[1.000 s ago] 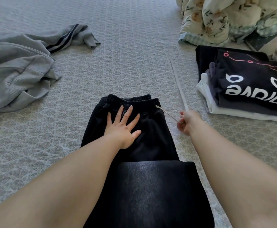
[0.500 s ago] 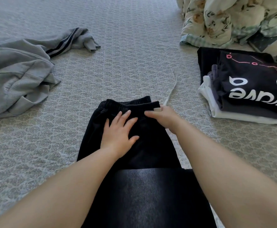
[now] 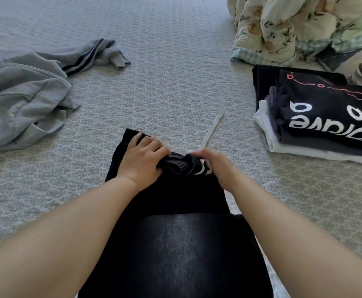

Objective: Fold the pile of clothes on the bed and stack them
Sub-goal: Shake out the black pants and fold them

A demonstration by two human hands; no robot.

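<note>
Black trousers (image 3: 171,196) lie lengthwise on the bed in front of me, their ribbed waistband (image 3: 179,165) bunched up at the far end. My left hand (image 3: 142,159) grips the left part of the waistband with curled fingers. My right hand (image 3: 215,165) holds the right part, where a white drawstring (image 3: 211,131) comes out and trails away across the bed. A folded stack of clothes (image 3: 317,119), topped by a black printed shirt, sits at the right. A crumpled grey garment (image 3: 25,97) with dark stripes lies at the left.
A floral quilt (image 3: 293,24) is heaped at the back right, behind the stack. The patterned grey bedspread (image 3: 165,72) stretches between the grey garment and the stack.
My right hand came in from the drawstring's end to the waistband. My left hand went from lying flat on the trousers to gripping the waistband, which is now bunched.
</note>
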